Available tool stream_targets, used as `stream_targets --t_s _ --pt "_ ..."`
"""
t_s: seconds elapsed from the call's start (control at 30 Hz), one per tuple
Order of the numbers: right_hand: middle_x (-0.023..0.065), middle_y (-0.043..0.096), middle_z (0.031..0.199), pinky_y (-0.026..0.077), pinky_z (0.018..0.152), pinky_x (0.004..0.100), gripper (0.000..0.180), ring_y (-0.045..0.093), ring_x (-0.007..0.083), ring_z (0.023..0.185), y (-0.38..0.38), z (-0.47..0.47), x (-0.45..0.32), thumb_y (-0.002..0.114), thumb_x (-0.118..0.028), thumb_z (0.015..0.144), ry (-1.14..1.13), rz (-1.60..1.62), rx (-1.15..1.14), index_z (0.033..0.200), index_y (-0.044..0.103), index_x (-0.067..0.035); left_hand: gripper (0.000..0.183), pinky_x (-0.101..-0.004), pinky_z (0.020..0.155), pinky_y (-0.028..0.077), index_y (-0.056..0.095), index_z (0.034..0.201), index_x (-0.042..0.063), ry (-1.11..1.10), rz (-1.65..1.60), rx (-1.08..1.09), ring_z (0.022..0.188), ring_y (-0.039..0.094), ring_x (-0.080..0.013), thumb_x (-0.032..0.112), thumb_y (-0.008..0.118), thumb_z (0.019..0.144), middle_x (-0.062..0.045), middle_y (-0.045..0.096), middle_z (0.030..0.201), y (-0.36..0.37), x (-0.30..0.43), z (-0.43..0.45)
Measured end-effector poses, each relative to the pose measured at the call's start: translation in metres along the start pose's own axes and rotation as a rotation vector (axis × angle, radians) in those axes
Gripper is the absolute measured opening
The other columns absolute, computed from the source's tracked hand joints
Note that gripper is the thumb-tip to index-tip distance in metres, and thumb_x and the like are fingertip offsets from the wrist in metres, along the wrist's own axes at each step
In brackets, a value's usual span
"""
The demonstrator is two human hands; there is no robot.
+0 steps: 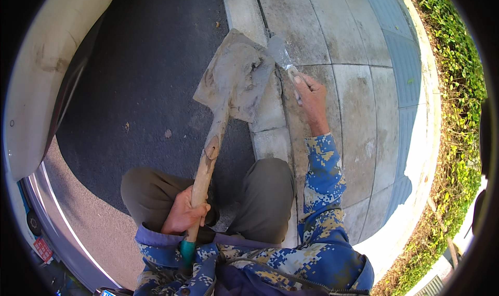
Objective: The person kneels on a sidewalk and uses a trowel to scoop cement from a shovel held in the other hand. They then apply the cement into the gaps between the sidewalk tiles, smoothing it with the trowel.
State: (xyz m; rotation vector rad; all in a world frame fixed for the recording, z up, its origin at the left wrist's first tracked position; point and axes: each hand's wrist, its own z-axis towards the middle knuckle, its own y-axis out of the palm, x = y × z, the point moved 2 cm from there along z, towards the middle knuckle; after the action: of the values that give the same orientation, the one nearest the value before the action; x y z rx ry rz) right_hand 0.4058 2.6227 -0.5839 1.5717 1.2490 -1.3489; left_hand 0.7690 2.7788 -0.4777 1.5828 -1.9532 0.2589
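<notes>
My left hand (188, 213) grips the wooden handle (210, 151) of a shovel near its green-wrapped end. The shovel's flat blade (222, 73) bears wet grey mortar (249, 67) and lies over the edge of the concrete kerb (269, 112). My right hand (310, 95) is closed on the handle of a putty knife (280, 52), its blade smeared with grey mortar. That blade is beside the shovel's right corner, over the joint between the kerb and the paving slabs; whether it touches the joint cannot be told.
Concrete paving slabs (354, 112) and blue-grey tactile slabs (405, 77) lie to the right, with a low hedge (460, 112) beyond. Dark asphalt (148, 101) is on the left. A pale vehicle body (43, 73) stands close at the far left. My bent knees are below the shovel blade.
</notes>
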Motion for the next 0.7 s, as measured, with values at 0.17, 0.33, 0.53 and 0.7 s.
stream_targets --t_s 0.17,0.33,0.53,0.7 --pt "-0.0074 0.054 0.068 0.035 0.052 0.0209 0.025 0.044 0.002 0.06 -0.016 -0.036 0.001 0.066 -0.02 0.092 0.058 -0.115 -0.114 0.108 0.072 -0.002 0.026 -0.0263 0.047 0.048 0.049 0.104 -0.001 0.006 0.038 -0.01 0.051 0.056 -0.0145 -0.001 0.06 0.08 -0.006 0.054 0.073 0.004 0.006 0.0" --pt "-0.0076 0.053 0.07 0.032 0.051 0.0205 0.028 0.042 0.0021 0.058 -0.005 -0.058 -0.006 0.067 -0.023 0.093 0.1 -0.116 -0.107 0.11 0.071 -0.001 0.028 -0.0258 0.048 0.048 0.048 0.106 -0.001 -0.02 0.078 0.03 0.051 0.056 -0.0135 -0.001 0.061 0.081 -0.006 0.055 0.074 0.009 0.007 -0.001" --pt "-0.0079 0.053 0.07 0.035 0.052 0.0214 0.028 0.042 0.0018 0.06 0.024 -0.052 -0.009 0.064 -0.018 0.094 0.075 0.242 -0.235 0.115 0.069 -0.001 0.029 -0.0259 0.048 0.047 0.048 0.108 -0.002 -0.02 0.083 0.053 0.052 0.055 -0.012 -0.004 0.06 0.082 -0.006 0.054 0.076 0.014 0.004 -0.005" --pt "-0.008 0.053 0.07 0.034 0.052 0.0211 0.028 0.042 0.002 0.06 0.04 -0.049 0.016 0.065 -0.021 0.094 0.098 -0.032 -0.232 0.113 0.07 -0.001 0.029 -0.0254 0.048 0.049 0.048 0.109 0.0 -0.049 0.088 0.05 0.051 0.056 -0.0126 0.0 0.06 0.082 -0.006 0.056 0.075 0.014 0.004 -0.004"
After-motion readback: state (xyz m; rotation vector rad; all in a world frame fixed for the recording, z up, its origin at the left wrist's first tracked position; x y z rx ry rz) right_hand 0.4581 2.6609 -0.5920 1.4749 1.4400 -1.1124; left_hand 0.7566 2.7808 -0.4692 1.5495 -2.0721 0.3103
